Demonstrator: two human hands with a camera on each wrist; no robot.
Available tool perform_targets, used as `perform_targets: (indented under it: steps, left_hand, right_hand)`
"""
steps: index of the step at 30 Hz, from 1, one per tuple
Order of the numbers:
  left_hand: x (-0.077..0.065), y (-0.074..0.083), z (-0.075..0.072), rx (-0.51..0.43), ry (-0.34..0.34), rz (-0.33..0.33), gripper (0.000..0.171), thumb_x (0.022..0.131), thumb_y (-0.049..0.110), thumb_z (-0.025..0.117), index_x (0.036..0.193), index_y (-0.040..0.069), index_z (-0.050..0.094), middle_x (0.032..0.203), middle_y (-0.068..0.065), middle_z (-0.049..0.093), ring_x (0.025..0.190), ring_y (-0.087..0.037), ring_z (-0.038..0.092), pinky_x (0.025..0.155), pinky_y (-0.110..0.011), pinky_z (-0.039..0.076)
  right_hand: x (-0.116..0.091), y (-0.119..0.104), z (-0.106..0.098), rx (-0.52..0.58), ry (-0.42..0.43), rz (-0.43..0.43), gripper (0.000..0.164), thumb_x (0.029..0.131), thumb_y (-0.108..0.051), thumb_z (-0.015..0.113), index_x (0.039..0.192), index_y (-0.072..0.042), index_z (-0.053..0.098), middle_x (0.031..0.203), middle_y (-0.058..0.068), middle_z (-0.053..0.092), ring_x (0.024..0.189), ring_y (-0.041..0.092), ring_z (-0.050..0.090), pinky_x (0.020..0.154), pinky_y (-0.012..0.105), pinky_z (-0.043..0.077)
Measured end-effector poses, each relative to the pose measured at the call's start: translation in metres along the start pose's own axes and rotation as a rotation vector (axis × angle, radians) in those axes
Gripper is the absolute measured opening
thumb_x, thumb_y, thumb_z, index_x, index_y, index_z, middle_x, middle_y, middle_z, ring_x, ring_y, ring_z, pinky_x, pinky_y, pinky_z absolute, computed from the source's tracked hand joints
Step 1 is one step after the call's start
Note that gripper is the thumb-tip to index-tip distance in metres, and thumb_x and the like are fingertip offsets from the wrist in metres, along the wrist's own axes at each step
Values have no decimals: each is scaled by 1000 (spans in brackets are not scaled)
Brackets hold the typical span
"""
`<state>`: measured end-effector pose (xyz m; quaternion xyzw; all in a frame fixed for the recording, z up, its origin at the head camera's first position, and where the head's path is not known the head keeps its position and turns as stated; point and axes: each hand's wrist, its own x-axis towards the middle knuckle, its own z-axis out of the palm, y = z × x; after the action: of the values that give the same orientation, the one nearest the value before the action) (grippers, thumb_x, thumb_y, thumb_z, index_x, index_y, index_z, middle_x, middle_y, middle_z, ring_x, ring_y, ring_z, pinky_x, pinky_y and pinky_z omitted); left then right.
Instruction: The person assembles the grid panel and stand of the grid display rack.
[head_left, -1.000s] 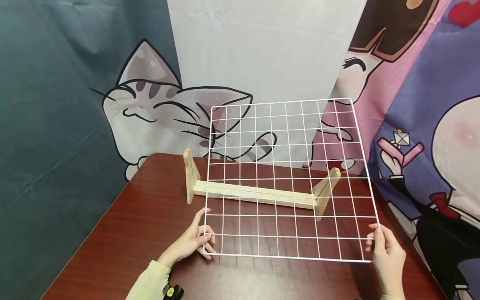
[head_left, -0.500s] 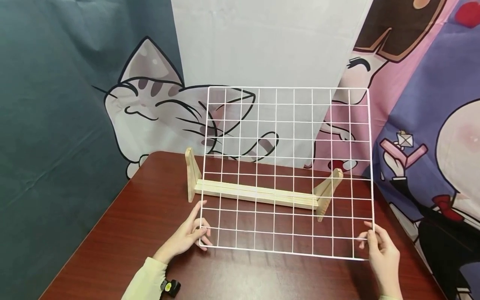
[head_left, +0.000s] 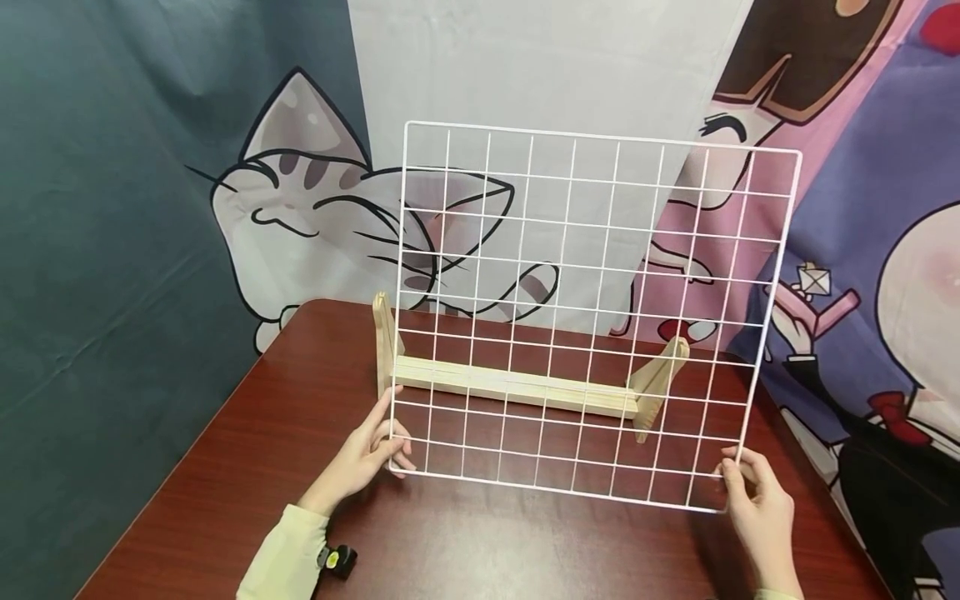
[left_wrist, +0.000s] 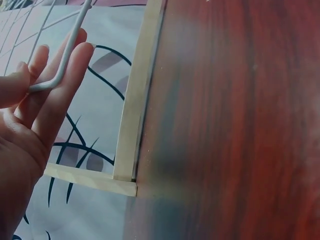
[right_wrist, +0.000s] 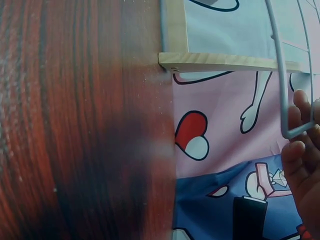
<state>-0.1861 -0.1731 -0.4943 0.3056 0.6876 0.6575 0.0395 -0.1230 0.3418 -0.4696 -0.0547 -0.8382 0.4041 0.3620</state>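
Both hands hold up a white wire grid panel (head_left: 556, 307), tilted with its top edge away, above the table. At its lower left corner my left hand (head_left: 356, 462) pinches the frame between thumb and fingers, the index finger stretched along the side wire. My right hand (head_left: 761, 508) grips the lower right corner, thumb in front and fingertips behind. The left wrist view shows the rounded panel corner (left_wrist: 64, 62) lying across the fingers. Behind the panel stands a pale wooden stand (head_left: 517, 387), two upright end pieces joined by a long crossbar, seen through the wires.
The stand rests on a reddish-brown wooden table (head_left: 480, 550). Right behind the table hangs a cloth backdrop (head_left: 285, 225) printed with a cartoon cat and figures. A black camera (head_left: 342, 561) is strapped at the left wrist over a pale yellow sleeve (head_left: 285, 550).
The panel has swung more upright, its top edge rising and its top right corner moving right. Both hands keep their hold and have shifted slightly up and left.
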Motion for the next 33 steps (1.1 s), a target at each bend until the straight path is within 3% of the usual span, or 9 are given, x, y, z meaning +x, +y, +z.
perform_targets:
  steps: [6,10,14,19,26,33]
  left_hand:
    - [2,0,-3,46,29,67,71,97,-8,45,155,9,9,80,-32,53,68,-30,72,60,-41,59]
    - [4,2,-3,93,80,99,68,96,-10,45,154,6,14,76,-27,55,65,-28,72,60,-38,59]
    - [8,4,-4,102,129,137,65,96,-12,44,153,3,17,74,-25,54,62,-26,70,58,-37,59]
    - [12,6,-4,79,174,210,65,94,-16,44,152,-1,19,73,-27,52,59,-28,67,56,-39,58]
    - [16,8,-3,107,263,232,63,93,-14,47,150,0,24,73,-27,53,57,-28,65,55,-40,58]
    - [22,11,-5,159,356,230,58,92,-15,49,146,-1,32,71,-27,55,53,-21,65,53,-32,58]
  right_hand:
    - [0,-11,0,33,-9,14,13,88,14,57,99,9,59,67,-32,56,47,-9,49,42,12,36]
    - [1,-26,-1,73,-34,-32,12,87,19,54,97,12,56,66,-28,57,47,-6,51,44,12,40]
    - [2,-18,0,91,-51,-80,13,86,20,53,97,13,54,67,-25,58,49,-6,52,45,12,41]
    - [2,-8,3,71,-55,-74,11,89,15,54,99,10,54,67,-24,57,50,-7,52,46,11,42]
    - [5,-14,9,39,-46,-55,8,95,6,50,103,8,51,66,-20,53,50,-7,50,49,9,43]
    - [9,-19,13,51,-51,-30,11,94,9,51,105,9,49,64,-17,52,50,-6,48,49,10,40]
